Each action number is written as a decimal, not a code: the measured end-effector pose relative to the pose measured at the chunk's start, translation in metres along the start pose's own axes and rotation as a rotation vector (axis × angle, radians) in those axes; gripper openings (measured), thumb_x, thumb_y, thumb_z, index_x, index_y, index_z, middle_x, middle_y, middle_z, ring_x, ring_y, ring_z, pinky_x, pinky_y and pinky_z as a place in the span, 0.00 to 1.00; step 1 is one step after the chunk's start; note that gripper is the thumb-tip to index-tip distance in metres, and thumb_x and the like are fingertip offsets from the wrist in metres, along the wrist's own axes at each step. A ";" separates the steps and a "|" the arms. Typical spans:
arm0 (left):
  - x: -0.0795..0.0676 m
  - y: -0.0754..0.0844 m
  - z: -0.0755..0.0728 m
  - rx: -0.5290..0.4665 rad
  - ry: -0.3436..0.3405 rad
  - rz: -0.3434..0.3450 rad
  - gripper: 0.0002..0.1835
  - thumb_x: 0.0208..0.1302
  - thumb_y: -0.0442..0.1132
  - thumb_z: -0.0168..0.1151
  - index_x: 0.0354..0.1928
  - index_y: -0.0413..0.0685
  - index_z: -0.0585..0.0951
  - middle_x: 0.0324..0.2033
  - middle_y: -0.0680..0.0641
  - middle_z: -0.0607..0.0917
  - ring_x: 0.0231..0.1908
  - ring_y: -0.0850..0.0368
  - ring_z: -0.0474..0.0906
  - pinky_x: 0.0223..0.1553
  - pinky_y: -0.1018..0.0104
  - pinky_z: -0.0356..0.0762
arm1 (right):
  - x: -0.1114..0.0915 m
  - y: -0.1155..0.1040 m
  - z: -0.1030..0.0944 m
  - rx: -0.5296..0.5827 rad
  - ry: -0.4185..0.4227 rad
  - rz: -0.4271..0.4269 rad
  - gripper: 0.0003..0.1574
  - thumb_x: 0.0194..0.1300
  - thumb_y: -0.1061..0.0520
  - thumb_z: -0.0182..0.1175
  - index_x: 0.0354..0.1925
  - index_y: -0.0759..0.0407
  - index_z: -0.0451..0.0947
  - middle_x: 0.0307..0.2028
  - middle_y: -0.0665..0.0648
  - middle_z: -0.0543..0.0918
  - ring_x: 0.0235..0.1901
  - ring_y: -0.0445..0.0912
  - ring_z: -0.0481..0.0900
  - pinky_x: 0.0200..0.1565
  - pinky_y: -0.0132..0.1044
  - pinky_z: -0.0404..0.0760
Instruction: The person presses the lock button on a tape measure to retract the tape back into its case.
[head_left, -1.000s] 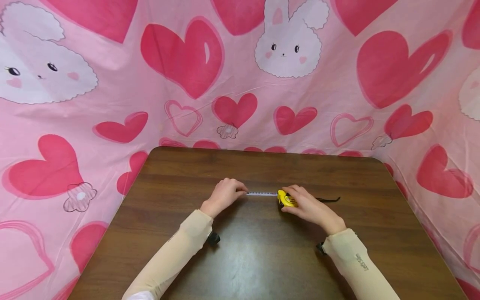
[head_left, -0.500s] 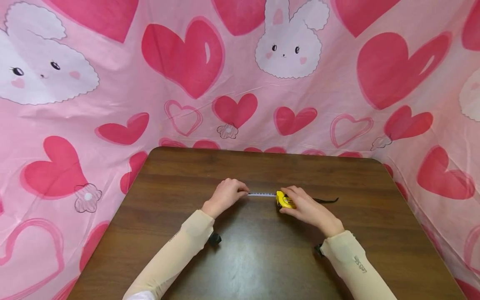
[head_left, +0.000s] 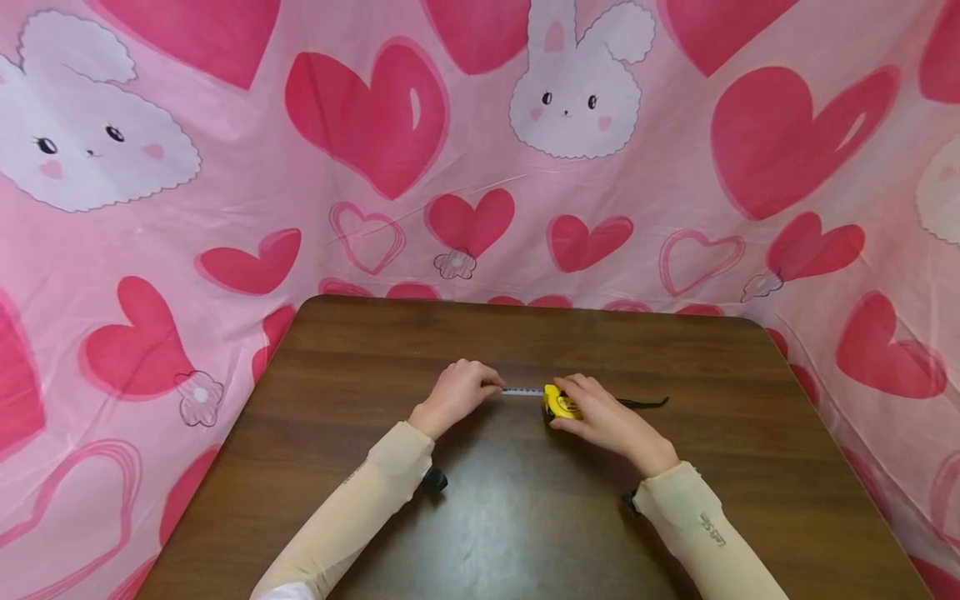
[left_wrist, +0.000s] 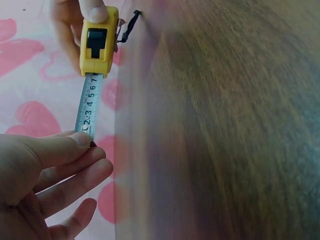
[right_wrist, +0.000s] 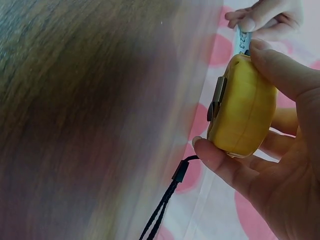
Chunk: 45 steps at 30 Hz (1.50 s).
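Note:
My right hand (head_left: pixel 611 418) grips the yellow case of a tape measure (head_left: pixel 558 403), thumb and fingers on either side of it in the right wrist view. A short length of white blade (left_wrist: pixel 89 102) runs out of the case to the left. Its end is pinched between thumb and finger of my left hand (head_left: pixel 459 393); in the left wrist view the other fingers are spread loosely below. The numbers up to about 7 show on the blade. From the back of the case hangs a black wrist strap (right_wrist: pixel 167 192). Both hands are over the middle of the table.
The brown wooden table (head_left: pixel 525 508) has rounded far corners. Pink cloth (head_left: pixel 480 167) with hearts and rabbits hangs behind it and along both sides. A small black wrist camera (head_left: pixel 433 481) sits under the left sleeve, another (head_left: pixel 632 502) under the right.
My right hand has moved left with the tape measure case, and the exposed blade has become shorter. My left hand has shifted slightly right, still pinching the blade's end.

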<state>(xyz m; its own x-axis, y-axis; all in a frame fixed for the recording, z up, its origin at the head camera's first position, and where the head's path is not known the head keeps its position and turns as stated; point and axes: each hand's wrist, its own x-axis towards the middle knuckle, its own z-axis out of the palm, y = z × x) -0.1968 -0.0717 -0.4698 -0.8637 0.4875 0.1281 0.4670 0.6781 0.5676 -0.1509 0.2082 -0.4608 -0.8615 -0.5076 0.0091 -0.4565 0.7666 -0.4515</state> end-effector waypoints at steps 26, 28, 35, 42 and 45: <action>0.004 0.010 0.006 -0.008 -0.031 0.035 0.07 0.68 0.38 0.71 0.45 0.48 0.93 0.40 0.52 0.92 0.37 0.58 0.85 0.45 0.62 0.84 | 0.004 -0.010 0.005 0.001 -0.007 -0.012 0.45 0.66 0.44 0.72 0.72 0.65 0.69 0.61 0.61 0.76 0.55 0.52 0.75 0.62 0.53 0.79; 0.004 0.011 0.007 -0.003 -0.031 0.042 0.07 0.68 0.38 0.71 0.45 0.48 0.93 0.40 0.52 0.92 0.38 0.58 0.86 0.46 0.61 0.84 | 0.004 -0.012 0.005 0.000 -0.008 -0.012 0.45 0.66 0.44 0.73 0.71 0.65 0.70 0.61 0.61 0.76 0.55 0.52 0.76 0.61 0.53 0.80; 0.005 0.014 0.009 -0.021 -0.047 0.026 0.08 0.69 0.38 0.71 0.47 0.48 0.92 0.40 0.52 0.92 0.36 0.59 0.85 0.45 0.63 0.84 | 0.004 -0.013 0.006 0.007 -0.003 -0.009 0.45 0.66 0.45 0.73 0.71 0.65 0.70 0.61 0.61 0.76 0.55 0.52 0.76 0.61 0.54 0.80; 0.004 0.016 0.014 -0.023 -0.054 0.023 0.09 0.68 0.37 0.71 0.48 0.48 0.92 0.42 0.51 0.92 0.38 0.58 0.84 0.46 0.63 0.85 | 0.004 -0.015 0.010 0.006 -0.013 -0.018 0.46 0.66 0.44 0.73 0.72 0.66 0.69 0.61 0.60 0.76 0.55 0.51 0.75 0.62 0.53 0.79; 0.005 0.017 0.015 -0.019 -0.051 0.035 0.09 0.69 0.37 0.71 0.47 0.48 0.92 0.41 0.51 0.92 0.38 0.59 0.85 0.46 0.63 0.85 | 0.004 -0.015 0.011 -0.003 -0.010 -0.023 0.46 0.67 0.44 0.72 0.72 0.66 0.69 0.61 0.61 0.76 0.55 0.52 0.75 0.62 0.53 0.79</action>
<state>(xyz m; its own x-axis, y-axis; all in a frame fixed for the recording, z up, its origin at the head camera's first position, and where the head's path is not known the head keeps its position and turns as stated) -0.1906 -0.0494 -0.4720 -0.8359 0.5384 0.1067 0.4924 0.6496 0.5792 -0.1452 0.1900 -0.4632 -0.8488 -0.5286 0.0105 -0.4765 0.7561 -0.4485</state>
